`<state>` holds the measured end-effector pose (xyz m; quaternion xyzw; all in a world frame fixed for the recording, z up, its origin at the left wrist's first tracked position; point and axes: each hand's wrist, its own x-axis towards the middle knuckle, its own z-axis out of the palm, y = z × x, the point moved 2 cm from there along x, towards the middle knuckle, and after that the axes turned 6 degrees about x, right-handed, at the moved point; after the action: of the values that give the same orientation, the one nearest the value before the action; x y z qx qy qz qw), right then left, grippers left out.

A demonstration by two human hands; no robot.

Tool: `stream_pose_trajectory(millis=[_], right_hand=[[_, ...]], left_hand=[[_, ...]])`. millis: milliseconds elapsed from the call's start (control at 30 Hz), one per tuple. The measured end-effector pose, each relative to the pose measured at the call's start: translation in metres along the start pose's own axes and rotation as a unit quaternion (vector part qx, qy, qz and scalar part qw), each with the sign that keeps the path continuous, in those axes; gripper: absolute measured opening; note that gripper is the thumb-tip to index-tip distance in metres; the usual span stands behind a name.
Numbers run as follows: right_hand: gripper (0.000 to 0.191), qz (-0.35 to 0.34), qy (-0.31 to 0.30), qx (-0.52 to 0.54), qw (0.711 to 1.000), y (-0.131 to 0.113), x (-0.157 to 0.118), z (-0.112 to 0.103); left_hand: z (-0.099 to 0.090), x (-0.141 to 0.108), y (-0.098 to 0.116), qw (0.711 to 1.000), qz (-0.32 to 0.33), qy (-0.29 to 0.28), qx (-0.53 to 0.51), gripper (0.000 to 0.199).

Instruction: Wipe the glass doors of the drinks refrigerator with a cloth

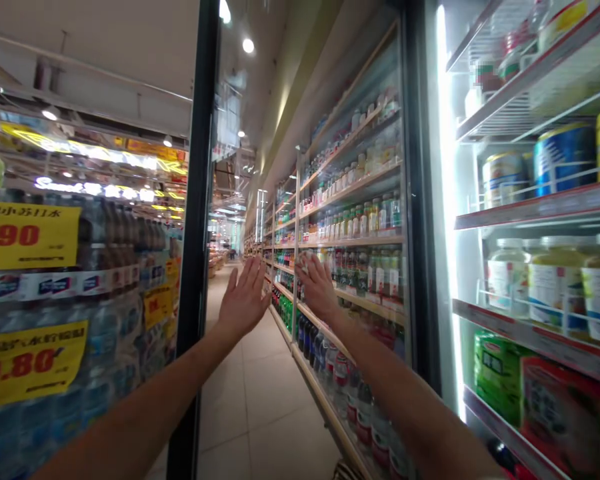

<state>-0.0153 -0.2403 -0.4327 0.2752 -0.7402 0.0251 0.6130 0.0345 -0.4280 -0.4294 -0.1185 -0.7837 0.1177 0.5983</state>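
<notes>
Both arms reach forward to a tall glass door (267, 407) in a black frame, swung away from a lit drinks cooler. My left hand (244, 297) is raised with its palm toward the pane, fingers stretched out and spread. Beside it on the right, my right hand (317, 283) is held up the same way, its fingers extended over the shelves seen in the glass. Neither hand holds anything. Whether the palms press on the pane or stop just short of it, I cannot tell.
Right of the door, the cooler shelves (535, 210) hold cans (565, 157), bottles (555, 283) and packs (565, 413). Stacked water bottles (103, 333) with yellow price signs (30, 363) stand at left. Bottle-lined shelves and a tiled floor (230, 380) show in the glass.
</notes>
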Motion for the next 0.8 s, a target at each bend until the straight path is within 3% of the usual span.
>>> stream_pose_trajectory(millis=[67, 100, 167, 233, 300, 367, 467, 533, 567, 600, 667, 733, 800], right_hand=[[0.049, -0.023, -0.017, 0.005, 1.0, 0.0, -0.006, 0.001], [0.048, -0.003, -0.011, 0.007, 1.0, 0.008, -0.007, -0.002], [0.048, 0.097, 0.034, 0.001, 0.995, 0.033, -0.008, -0.01], [0.047, 0.219, 0.096, -0.011, 0.971, 0.054, -0.007, -0.017], [0.048, 0.275, 0.123, -0.023, 0.953, 0.057, -0.005, -0.019], [0.048, 0.226, 0.1, -0.023, 0.969, 0.038, -0.007, -0.013], [0.048, 0.018, 0.024, -0.006, 1.0, -0.011, -0.018, 0.003], [0.046, -0.09, -0.013, 0.007, 0.996, -0.031, -0.027, 0.01], [0.046, -0.106, -0.021, 0.01, 0.994, -0.033, -0.029, 0.011], [0.046, -0.092, -0.019, 0.01, 0.996, -0.028, -0.028, 0.01], [0.047, 0.007, 0.012, 0.003, 1.0, -0.008, -0.021, 0.004], [0.047, 0.129, 0.058, -0.009, 0.99, 0.015, -0.012, -0.003], [0.047, 0.188, 0.087, -0.018, 0.978, 0.023, -0.006, -0.007]], left_hand=[[0.0, 0.0, -0.001, 1.0, 0.003, 0.003, -0.001, 0.055], [0.0, -0.001, -0.001, 1.0, 0.003, 0.003, 0.001, 0.055], [0.001, -0.001, -0.001, 1.0, 0.005, -0.002, 0.009, 0.055], [0.002, -0.002, 0.0, 1.0, 0.006, -0.006, 0.015, 0.056], [0.002, -0.003, 0.001, 1.0, 0.005, -0.011, 0.014, 0.056], [0.002, -0.004, 0.002, 1.0, 0.0, -0.017, 0.009, 0.056], [0.001, -0.006, 0.002, 1.0, 0.004, -0.018, 0.009, 0.056], [0.001, -0.009, 0.0, 1.0, 0.015, -0.015, 0.012, 0.056], [0.001, -0.011, -0.001, 1.0, 0.018, -0.015, 0.013, 0.057], [0.002, -0.013, -0.002, 1.0, 0.02, -0.018, 0.011, 0.057], [0.003, -0.017, -0.003, 1.0, 0.021, -0.022, 0.007, 0.057], [0.004, -0.021, -0.003, 0.999, 0.025, -0.026, 0.004, 0.057], [0.004, -0.025, -0.003, 0.999, 0.026, -0.03, 0.002, 0.058]])
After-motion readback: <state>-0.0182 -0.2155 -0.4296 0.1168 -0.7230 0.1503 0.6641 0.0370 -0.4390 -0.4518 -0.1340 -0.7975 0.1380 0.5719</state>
